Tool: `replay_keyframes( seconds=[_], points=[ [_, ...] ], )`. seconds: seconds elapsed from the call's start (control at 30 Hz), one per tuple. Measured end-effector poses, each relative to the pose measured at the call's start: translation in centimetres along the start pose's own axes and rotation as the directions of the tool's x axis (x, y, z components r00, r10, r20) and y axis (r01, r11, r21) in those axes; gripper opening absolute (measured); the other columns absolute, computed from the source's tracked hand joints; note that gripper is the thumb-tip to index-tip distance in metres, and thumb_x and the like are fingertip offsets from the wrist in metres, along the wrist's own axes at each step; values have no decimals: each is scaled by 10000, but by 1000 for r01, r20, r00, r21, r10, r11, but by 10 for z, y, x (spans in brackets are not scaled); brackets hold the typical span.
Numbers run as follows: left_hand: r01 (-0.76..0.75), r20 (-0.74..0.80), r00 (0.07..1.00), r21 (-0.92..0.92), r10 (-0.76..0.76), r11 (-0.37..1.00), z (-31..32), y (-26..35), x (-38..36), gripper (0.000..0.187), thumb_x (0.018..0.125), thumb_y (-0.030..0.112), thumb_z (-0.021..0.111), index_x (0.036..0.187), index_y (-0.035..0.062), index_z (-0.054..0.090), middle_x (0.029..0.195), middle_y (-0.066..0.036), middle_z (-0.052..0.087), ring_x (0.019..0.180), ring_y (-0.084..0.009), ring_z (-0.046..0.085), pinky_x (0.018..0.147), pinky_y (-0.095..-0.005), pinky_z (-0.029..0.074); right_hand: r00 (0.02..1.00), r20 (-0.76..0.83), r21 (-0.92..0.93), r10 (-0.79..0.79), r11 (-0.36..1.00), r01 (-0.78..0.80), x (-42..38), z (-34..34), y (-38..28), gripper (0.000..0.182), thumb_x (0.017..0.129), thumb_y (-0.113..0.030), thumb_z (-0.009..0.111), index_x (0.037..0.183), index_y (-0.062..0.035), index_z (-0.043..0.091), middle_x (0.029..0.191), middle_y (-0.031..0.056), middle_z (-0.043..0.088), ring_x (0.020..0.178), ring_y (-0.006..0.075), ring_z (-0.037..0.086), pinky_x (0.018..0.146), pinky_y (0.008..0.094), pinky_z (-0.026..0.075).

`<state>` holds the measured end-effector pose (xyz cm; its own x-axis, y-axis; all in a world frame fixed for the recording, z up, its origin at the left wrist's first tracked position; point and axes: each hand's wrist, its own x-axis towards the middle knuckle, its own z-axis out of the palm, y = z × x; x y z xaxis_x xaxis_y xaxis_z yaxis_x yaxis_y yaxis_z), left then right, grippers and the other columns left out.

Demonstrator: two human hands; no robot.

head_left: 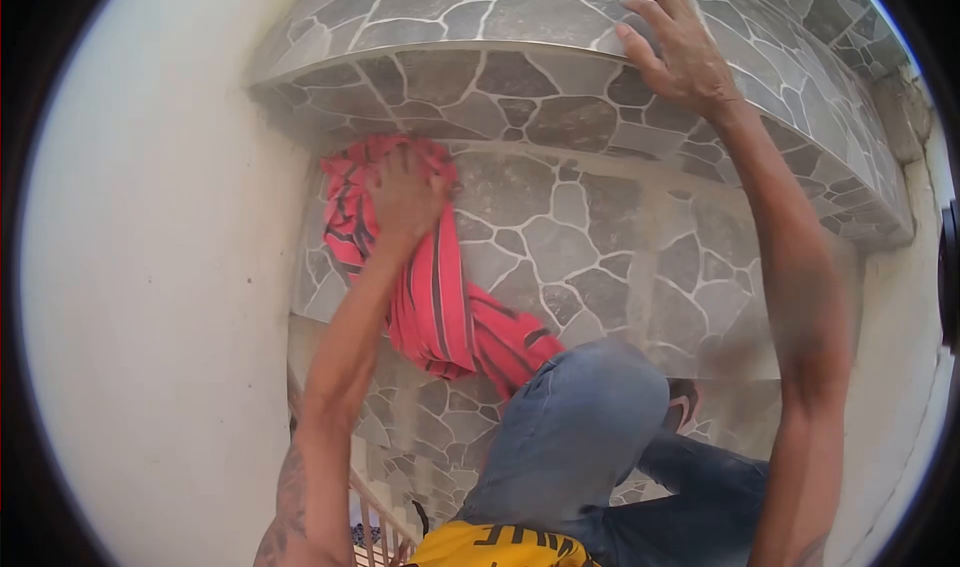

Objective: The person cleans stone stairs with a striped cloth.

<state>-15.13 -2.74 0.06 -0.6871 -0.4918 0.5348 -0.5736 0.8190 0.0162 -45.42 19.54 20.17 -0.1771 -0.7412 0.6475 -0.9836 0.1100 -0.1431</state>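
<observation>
A red cloth with dark stripes lies bunched on the stone-tiled step, its tail trailing down toward my knee. My left hand presses on the cloth's bunched upper end and grips it, its fingers slightly blurred. Farther up on the right, my right hand rests on the front edge of the higher step, holding nothing. Its fingers are bent and apart, with the thumb at the edge.
A pale wall runs along the left, and another wall stands on the right. My bent knee in jeans is over the lower tiled step. A railing shows at the bottom left.
</observation>
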Motion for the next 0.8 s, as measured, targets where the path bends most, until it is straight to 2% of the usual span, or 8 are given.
replay_keyframes(
  seconds=[0.17,0.27,0.33,0.4,0.5,0.6,0.7,0.8],
  points=[
    [-270,94,930,-478,354,836,-12,234,-9,529,856,345,610,1282,32,629,1384,-187,596,1326,-361,524,1106,-609,340,918,-395,100,-40,991,86,-51,-1,-57,285,966,-180,624,1167,18,654,1150,214,633,1092,386,614,942,448,504],
    [-488,-199,828,-716,525,498,-6,261,-2,468,785,281,644,1160,3,678,1237,-209,634,1164,-381,591,1048,-533,411,883,-352,152,312,949,-275,-122,1,-89,195,963,-88,605,1122,5,670,1100,194,652,1019,351,644,889,423,521],
    [-428,-167,861,-747,480,509,-3,228,-7,389,803,270,654,1108,32,696,1174,-173,665,1092,-353,628,985,-502,462,774,-265,219,576,817,-533,-166,7,-93,184,977,-94,596,1112,3,674,1076,179,656,981,326,648,861,410,520],
    [-333,20,917,-513,399,791,-15,160,0,342,846,298,652,1083,57,699,1136,-158,680,1069,-334,643,946,-492,482,636,-187,231,749,663,-712,-201,-1,-89,187,992,-112,590,1116,1,672,1060,168,655,943,310,645,833,403,517],
    [-168,25,984,-179,176,969,-9,76,-14,549,863,362,621,1293,22,610,1277,-202,623,1178,-361,593,1028,-574,420,552,-225,126,803,586,-801,-231,-16,-76,227,1010,-171,590,1129,7,664,1031,163,648,907,297,632,810,400,511],
    [-225,167,948,-257,273,940,-1,149,-16,630,849,374,609,1349,-7,564,1336,-218,581,1233,-359,552,1066,-591,367,439,-154,225,885,464,-857,-242,-2,-77,270,1016,-214,587,1139,16,655,1024,176,643,907,320,630,817,416,511],
    [-498,-94,825,-585,557,640,-14,275,-19,529,851,346,629,1260,12,619,1337,-218,608,1227,-346,580,1044,-583,390,610,-107,132,785,619,-774,-237,11,-98,302,1013,-238,591,1142,28,652,1056,207,649,943,366,633,862,456,511],
    [-438,-17,784,-725,621,532,-11,304,-13,509,848,339,638,1238,12,630,1340,-227,606,1216,-340,586,1025,-589,400,670,-84,-21,737,671,-741,-249,-1,-91,321,1005,-251,598,1143,33,656,1086,238,657,1002,413,633,898,492,502]
  ],
)
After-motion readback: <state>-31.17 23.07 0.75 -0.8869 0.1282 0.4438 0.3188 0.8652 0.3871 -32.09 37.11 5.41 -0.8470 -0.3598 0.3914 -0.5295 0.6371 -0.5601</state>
